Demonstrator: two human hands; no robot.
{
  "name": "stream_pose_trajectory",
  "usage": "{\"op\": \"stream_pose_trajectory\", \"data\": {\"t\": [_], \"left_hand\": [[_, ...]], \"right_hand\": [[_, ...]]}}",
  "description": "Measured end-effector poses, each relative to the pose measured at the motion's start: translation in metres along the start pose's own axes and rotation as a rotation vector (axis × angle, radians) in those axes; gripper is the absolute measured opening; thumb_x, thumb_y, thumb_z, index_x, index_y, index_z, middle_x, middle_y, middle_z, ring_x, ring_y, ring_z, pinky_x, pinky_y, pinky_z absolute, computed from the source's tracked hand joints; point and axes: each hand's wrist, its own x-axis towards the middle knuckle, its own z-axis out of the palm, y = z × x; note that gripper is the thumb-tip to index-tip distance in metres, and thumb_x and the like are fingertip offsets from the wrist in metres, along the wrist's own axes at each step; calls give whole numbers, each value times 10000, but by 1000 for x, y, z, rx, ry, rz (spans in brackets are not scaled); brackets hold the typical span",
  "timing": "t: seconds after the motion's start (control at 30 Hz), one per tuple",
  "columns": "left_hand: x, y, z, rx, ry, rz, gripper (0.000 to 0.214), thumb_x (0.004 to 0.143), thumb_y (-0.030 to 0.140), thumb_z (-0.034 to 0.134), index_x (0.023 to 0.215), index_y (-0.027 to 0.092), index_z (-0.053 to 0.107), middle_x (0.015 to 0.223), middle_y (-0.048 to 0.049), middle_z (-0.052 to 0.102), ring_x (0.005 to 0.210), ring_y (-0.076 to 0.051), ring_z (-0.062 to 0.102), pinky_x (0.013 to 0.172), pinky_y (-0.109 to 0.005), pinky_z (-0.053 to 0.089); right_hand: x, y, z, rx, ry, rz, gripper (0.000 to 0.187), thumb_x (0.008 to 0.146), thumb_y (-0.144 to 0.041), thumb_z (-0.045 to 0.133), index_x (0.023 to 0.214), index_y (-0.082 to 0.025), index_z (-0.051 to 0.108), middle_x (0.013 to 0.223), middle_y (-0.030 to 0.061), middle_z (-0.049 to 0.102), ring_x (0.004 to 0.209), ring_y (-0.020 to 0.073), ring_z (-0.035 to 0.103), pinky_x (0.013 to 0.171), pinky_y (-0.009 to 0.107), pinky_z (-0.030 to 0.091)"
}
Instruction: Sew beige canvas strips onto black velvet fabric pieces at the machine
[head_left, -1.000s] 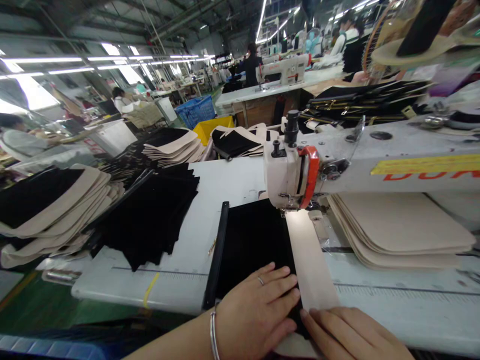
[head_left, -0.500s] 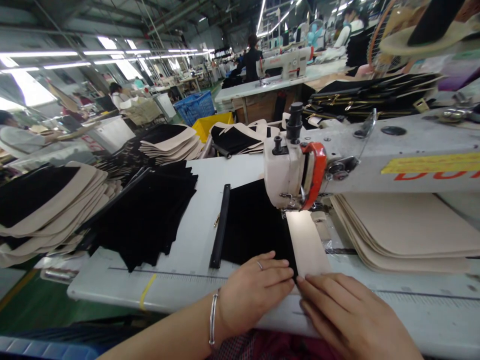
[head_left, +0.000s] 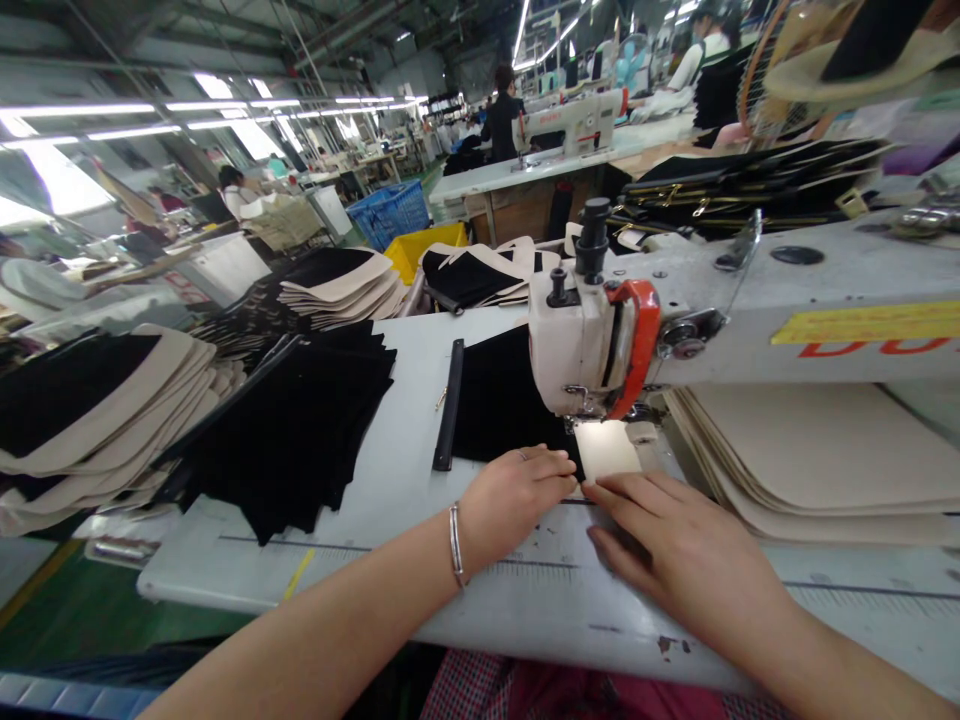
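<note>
A black fabric panel (head_left: pixel 495 390) with a dark zipper strip (head_left: pixel 449 405) along its left edge lies under the head of a sewing machine (head_left: pixel 574 345). Against its right edge is a beige piece (head_left: pixel 606 450), lit by the machine's lamp. My left hand (head_left: pixel 517 500) rests flat on the near edge of the black panel, fingers stretched out. On the near end of the beige piece lie the fingers of my right hand (head_left: pixel 667 530), its thumb apart on the table. Both hands are open and their fingertips almost meet at the seam. The needle is hard to make out.
Black fabric pieces (head_left: pixel 292 430) are piled left on the white table (head_left: pixel 360 570). Farther left stands a stack of black-and-beige panels (head_left: pixel 112 410). Beige panels (head_left: pixel 817 450) lie beneath the machine arm. A yellow bin (head_left: pixel 427 247) and blue basket (head_left: pixel 388 213) stand behind; people work beyond.
Both hands have slid forward toward the machine, and the black panel and beige piece have moved away with them. More bare table shows in front.
</note>
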Motion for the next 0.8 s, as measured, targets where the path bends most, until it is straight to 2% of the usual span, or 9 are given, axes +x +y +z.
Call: {"op": "stream_pose_trajectory", "data": {"t": [0.27, 0.43, 0.6, 0.8], "left_hand": [[17, -26, 7, 0, 17, -65, 201, 920, 130, 518, 1094, 148, 619, 1175, -55, 643, 1128, -154, 582, 1053, -296, 440], [23, -38, 15, -33, 57, -132, 197, 896, 100, 526, 1043, 155, 645, 1114, -48, 666, 1067, -179, 609, 995, -317, 480], [25, -42, 19, -45, 81, -183, 233, 868, 64, 525, 1016, 171, 670, 1085, -42, 681, 1032, -174, 627, 970, -320, 499], [25, -42, 18, -54, 96, -202, 243, 856, 55, 532, 1003, 177, 684, 1077, -34, 687, 1015, -170, 633, 954, -313, 506]], "right_hand": [[24, 14, 1, -30, -48, 38, 363, 913, -363, 484, 1224, -202, 581, 1119, 54, 606, 1036, 229, 535, 933, 405, 452], [33, 18, 4, -86, -69, 72, 418, 910, -380, 470, 1278, -199, 552, 1158, 81, 607, 951, 247, 567, 876, 440, 467], [35, 20, 9, -89, -54, 72, 442, 907, -379, 467, 1298, -183, 537, 1145, 95, 621, 911, 250, 583, 841, 445, 471], [34, 19, 9, -78, -11, 59, 432, 902, -357, 475, 1283, -169, 549, 1173, 104, 613, 977, 246, 578, 877, 423, 460]]}}
